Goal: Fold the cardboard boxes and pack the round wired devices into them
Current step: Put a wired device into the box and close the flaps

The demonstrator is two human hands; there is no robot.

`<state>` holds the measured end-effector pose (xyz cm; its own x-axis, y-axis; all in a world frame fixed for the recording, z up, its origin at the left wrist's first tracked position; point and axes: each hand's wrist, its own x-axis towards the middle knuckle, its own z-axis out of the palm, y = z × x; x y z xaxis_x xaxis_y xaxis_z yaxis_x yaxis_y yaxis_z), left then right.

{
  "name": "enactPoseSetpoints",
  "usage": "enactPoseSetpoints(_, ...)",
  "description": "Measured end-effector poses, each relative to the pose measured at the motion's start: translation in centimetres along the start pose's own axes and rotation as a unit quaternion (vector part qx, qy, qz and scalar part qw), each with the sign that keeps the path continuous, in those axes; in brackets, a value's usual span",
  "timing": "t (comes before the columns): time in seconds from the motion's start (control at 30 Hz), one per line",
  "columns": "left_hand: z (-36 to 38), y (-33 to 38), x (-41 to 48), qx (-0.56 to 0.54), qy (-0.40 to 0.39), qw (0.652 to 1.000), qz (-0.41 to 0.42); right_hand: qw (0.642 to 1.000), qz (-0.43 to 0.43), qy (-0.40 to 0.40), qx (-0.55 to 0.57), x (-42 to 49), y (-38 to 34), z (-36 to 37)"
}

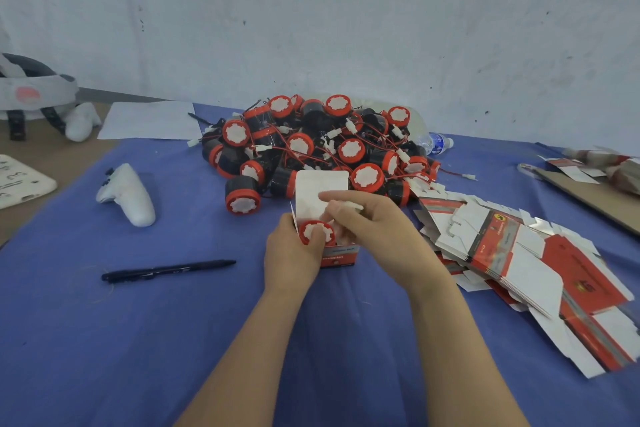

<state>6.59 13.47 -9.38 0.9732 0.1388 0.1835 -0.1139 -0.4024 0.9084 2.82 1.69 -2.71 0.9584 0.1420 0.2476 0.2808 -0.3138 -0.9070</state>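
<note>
Left hand (294, 253) grips the small red-and-white cardboard box (341, 255), lid flap up, thumb on the red-rimmed, white-centred round device (311, 230) sitting in its mouth. Right hand (377, 229) pinches the white wire plug (351, 206) above the opening. Pile of loose devices (322, 146) just behind, stack of flat box blanks (519, 263) to the right.

light: even, soft | shadows: faint | edges: warped, right blurred

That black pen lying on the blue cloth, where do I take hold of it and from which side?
Pinch the black pen mid-barrel, coming down from above: it lies flat on the blue cloth, running left to right with bare cloth along both long sides, so nothing blocks the pinch.
</note>
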Motion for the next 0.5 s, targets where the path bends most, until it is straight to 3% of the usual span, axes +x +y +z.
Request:
enactPoseSetpoints(0.07,0.0,0.0,0.0,0.000,-0.001,1.000,-0.001,0.999,0.006,-0.002,0.034,-0.1,0.2,-0.3)
enactPoseSetpoints(0.13,-0.1,0.0,0.0,-0.003,-0.002,1.000,-0.004,0.999,0.003,0.038,-0.011,0.0,0.5,-0.3)
enactPoseSetpoints(0.2,-0.1,0.0,0.0,-0.004,-0.005,1.000,-0.006,0.992,-0.011,0.099,-0.083,0.4,0.8,0.1)
enactPoseSetpoints(0.27,0.0,0.0,0.0,-0.006,-0.008,1.000,-0.009,0.978,-0.024,0.192,-0.071,0.9,1.2,0.5)
enactPoseSetpoints(0.37,0.0,-0.1,0.0,-0.009,-0.006,1.000,-0.012,0.934,0.009,0.336,0.121,1.4,1.5,0.5)
enactPoseSetpoints(0.43,0.0,-0.2,0.0,-0.007,-0.003,1.000,-0.010,0.892,0.045,0.365,0.263,1.4,1.8,0.0)
enactPoseSetpoints(0.5,0.0,-0.2,0.1,-0.005,-0.003,1.000,-0.006,0.868,0.055,0.360,0.337,1.2,1.9,-0.4)
